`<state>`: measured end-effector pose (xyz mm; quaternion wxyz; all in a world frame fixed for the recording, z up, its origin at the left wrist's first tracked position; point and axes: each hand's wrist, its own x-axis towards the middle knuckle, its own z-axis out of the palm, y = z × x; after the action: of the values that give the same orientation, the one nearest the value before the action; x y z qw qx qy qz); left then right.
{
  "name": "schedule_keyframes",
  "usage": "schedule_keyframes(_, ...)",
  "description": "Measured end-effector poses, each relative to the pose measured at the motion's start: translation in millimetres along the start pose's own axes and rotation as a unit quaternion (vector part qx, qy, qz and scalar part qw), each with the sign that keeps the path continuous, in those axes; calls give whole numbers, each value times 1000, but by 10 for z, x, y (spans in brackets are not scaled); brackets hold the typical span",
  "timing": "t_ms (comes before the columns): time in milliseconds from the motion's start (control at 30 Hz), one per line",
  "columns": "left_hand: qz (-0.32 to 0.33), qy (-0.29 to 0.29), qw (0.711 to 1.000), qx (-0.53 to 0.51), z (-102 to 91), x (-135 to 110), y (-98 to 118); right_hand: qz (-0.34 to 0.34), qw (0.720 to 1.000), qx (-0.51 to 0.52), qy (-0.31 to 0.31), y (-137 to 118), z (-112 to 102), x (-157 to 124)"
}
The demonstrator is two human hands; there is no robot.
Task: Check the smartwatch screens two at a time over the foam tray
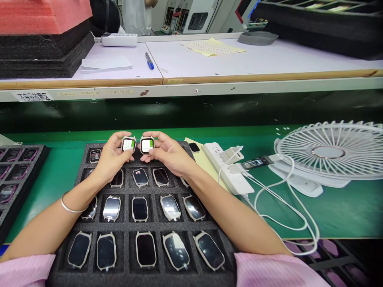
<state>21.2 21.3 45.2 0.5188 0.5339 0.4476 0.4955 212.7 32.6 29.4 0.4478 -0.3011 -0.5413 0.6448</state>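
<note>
Pink striped sleeves [26, 271] ran along the bottom of the view, and two bare forearms reached from them over a black foam tray [127, 228]. A thin silver bangle [73, 206] circled the left wrist. The left hand [112, 157] and right hand [169, 153] were close together above the tray, each pinching a square smartwatch between fingers and thumb. The left smartwatch [128, 144] sat just beside the right smartwatch [147, 145], and both screens showed a lit white and green display. Below the hands, pale-framed watches [140, 209] with dark glass lay in the tray's square pockets. Left of the left hand, at the edge of the view, lay a second foam tray [14, 175] of purple-edged units. Right of the right hand, a white power strip [227, 167] rested partly on a yellow sheet [206, 163], with white cables [287, 215] trailing from it. Farther right, a white desk fan [329, 151] stood tilted back on the green bench [344, 217]. Beyond the hands, a raised white shelf [239, 59] held a blue-capped marker [149, 60] and papers [106, 64], and a person in a pale top [136, 16] stood past it.
</note>
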Motion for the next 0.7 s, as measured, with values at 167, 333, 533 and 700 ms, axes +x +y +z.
schedule_keyframes(167,11,-9,1000,-22,11,9,1,-12,1000,5,-9,4,-5,-1)
schedule_keyframes(333,13,-11,1000,-21,11,3,10,-17,1000,-4,-7,-2,-4,1)
schedule_keyframes(533,3,6,1000,10,12,-8,17,17,1000,-16,9,-18,-9,0)
schedule_keyframes(700,8,5,1000,9,6,4,2,7,1000,-7,6,-13,-10,3)
